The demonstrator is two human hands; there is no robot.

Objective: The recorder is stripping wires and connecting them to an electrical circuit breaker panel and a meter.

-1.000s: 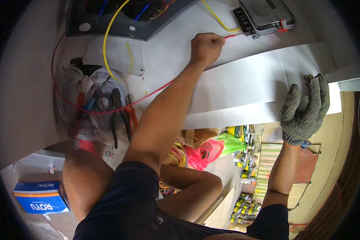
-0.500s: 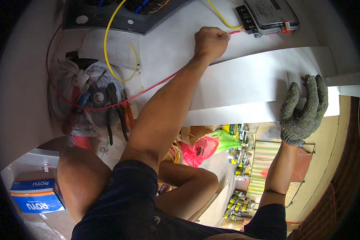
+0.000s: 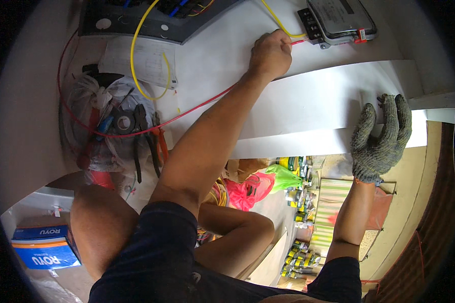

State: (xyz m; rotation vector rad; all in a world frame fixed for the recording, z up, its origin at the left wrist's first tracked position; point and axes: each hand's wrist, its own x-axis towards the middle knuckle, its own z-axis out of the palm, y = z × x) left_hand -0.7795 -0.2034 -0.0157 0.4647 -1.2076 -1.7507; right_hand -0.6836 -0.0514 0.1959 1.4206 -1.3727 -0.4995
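1 hand (L) grips red wire; R hand, fingers parted, nr white panel, beige wall behind.

The long wire is red, the looped wire plain yellow, and the meter grey with a black terminal block and a red-and-white tag. The panel box is dark grey with pale round spots, the sheet white, the knit glove mottled grey-green with an orange cuff edge, the sleeve near-black navy. The carton reads blue with white and orange bands; plastic bags are pinkish red and lime green; the hanging cloth shows green and pale stripes.
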